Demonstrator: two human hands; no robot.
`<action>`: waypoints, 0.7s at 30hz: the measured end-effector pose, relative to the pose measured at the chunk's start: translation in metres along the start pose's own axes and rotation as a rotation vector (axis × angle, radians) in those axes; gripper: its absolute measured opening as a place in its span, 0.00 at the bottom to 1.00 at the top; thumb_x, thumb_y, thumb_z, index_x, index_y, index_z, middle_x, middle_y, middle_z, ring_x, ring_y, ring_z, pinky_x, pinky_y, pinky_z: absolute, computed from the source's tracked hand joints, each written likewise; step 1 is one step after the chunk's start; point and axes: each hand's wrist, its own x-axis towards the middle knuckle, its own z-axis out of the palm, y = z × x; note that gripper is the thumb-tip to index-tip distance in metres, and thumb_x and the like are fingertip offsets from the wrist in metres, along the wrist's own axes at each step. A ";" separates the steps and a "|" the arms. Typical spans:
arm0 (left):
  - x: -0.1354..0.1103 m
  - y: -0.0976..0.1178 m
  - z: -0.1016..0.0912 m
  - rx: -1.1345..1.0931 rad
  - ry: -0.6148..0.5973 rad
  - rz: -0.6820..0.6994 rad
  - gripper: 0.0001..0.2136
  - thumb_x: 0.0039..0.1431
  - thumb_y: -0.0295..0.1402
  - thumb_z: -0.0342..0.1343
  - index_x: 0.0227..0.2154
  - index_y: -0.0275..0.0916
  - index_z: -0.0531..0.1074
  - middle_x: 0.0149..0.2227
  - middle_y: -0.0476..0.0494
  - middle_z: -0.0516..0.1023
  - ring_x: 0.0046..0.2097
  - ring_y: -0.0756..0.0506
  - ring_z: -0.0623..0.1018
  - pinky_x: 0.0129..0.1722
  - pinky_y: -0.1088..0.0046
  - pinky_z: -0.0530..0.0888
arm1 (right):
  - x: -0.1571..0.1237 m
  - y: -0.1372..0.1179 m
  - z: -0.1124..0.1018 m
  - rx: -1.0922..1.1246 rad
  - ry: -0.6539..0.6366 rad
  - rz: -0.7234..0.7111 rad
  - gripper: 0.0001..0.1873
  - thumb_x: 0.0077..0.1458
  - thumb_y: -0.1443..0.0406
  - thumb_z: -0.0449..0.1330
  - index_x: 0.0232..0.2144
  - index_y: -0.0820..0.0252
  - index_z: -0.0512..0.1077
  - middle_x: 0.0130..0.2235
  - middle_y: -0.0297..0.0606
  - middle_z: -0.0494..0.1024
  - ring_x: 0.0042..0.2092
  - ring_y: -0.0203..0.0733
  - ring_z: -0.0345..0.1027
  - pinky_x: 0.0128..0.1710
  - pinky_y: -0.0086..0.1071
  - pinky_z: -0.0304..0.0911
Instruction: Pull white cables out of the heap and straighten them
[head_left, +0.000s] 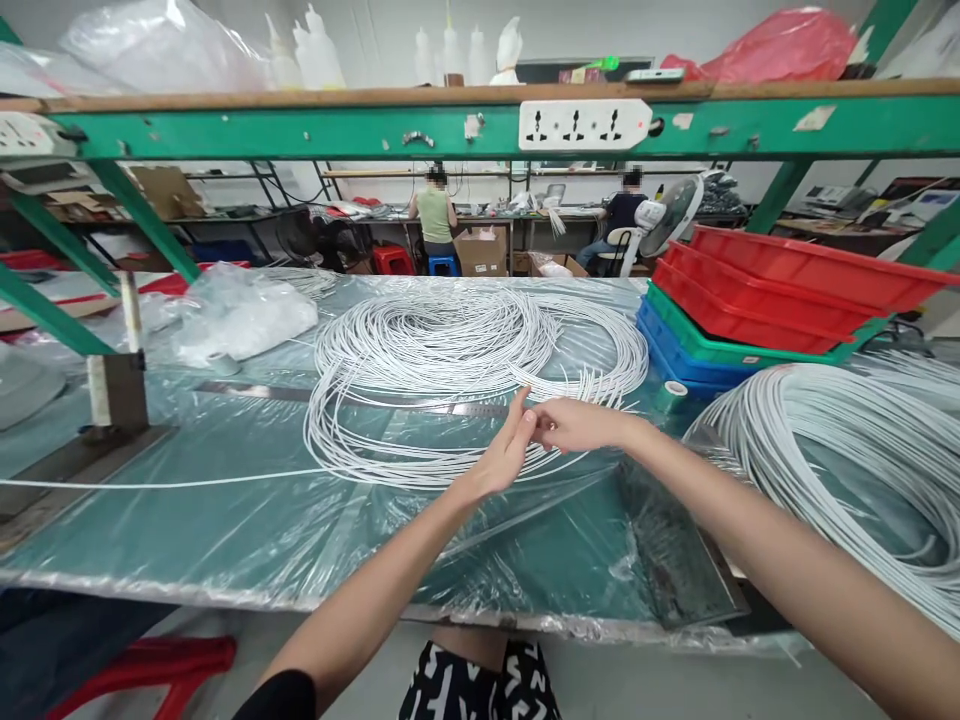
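Both hands: left hand (pixel 504 452) open, right hand (pixel 574 424) pinching white wire (pixel 450 345).

White cable coil (pixel 465 370) lies flat on plastic-covered bench, loose loops spread wide, cut ends fanned out at right edge; near strands run just under the two hands. One strand trails off left.

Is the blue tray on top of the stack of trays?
No, the blue tray sits at the bottom of the stack, under a green tray, with the red trays on top.
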 end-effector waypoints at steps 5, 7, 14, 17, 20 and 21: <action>-0.009 0.005 -0.008 0.074 -0.046 -0.013 0.33 0.68 0.54 0.32 0.68 0.38 0.45 0.58 0.32 0.69 0.54 0.41 0.73 0.54 0.61 0.69 | 0.001 0.003 0.012 -0.208 0.107 -0.117 0.09 0.55 0.68 0.53 0.24 0.60 0.68 0.22 0.32 0.69 0.24 0.35 0.59 0.26 0.29 0.51; -0.014 0.008 -0.013 0.172 -0.059 0.021 0.28 0.70 0.50 0.35 0.63 0.38 0.57 0.46 0.39 0.76 0.41 0.45 0.76 0.44 0.66 0.72 | 0.000 0.006 0.012 -0.201 0.131 -0.135 0.09 0.56 0.66 0.53 0.26 0.60 0.70 0.23 0.32 0.70 0.25 0.35 0.59 0.26 0.29 0.50; -0.025 0.006 -0.013 0.532 0.056 0.170 0.13 0.69 0.34 0.45 0.36 0.39 0.74 0.29 0.48 0.76 0.31 0.48 0.74 0.33 0.74 0.66 | -0.012 0.017 -0.020 0.119 -0.072 0.016 0.14 0.55 0.55 0.59 0.29 0.60 0.75 0.27 0.35 0.74 0.28 0.37 0.67 0.29 0.29 0.60; -0.026 0.006 0.004 0.588 -0.024 0.231 0.12 0.69 0.33 0.46 0.36 0.39 0.74 0.34 0.46 0.79 0.35 0.47 0.76 0.35 0.74 0.68 | -0.012 0.039 -0.042 0.150 0.021 0.097 0.14 0.54 0.55 0.59 0.32 0.61 0.75 0.30 0.37 0.76 0.28 0.36 0.69 0.29 0.28 0.62; -0.029 0.007 0.028 0.688 -0.142 0.308 0.12 0.69 0.33 0.46 0.39 0.38 0.74 0.38 0.45 0.79 0.39 0.46 0.77 0.38 0.73 0.70 | -0.013 0.075 -0.060 0.078 0.401 0.231 0.13 0.56 0.59 0.55 0.34 0.63 0.74 0.30 0.37 0.76 0.25 0.35 0.66 0.28 0.27 0.60; -0.029 0.008 0.036 0.723 -0.177 0.334 0.12 0.70 0.33 0.45 0.40 0.38 0.74 0.38 0.44 0.78 0.39 0.45 0.78 0.37 0.72 0.70 | -0.015 0.089 -0.064 0.020 0.518 0.283 0.13 0.57 0.61 0.54 0.33 0.63 0.74 0.29 0.37 0.76 0.26 0.35 0.66 0.29 0.27 0.60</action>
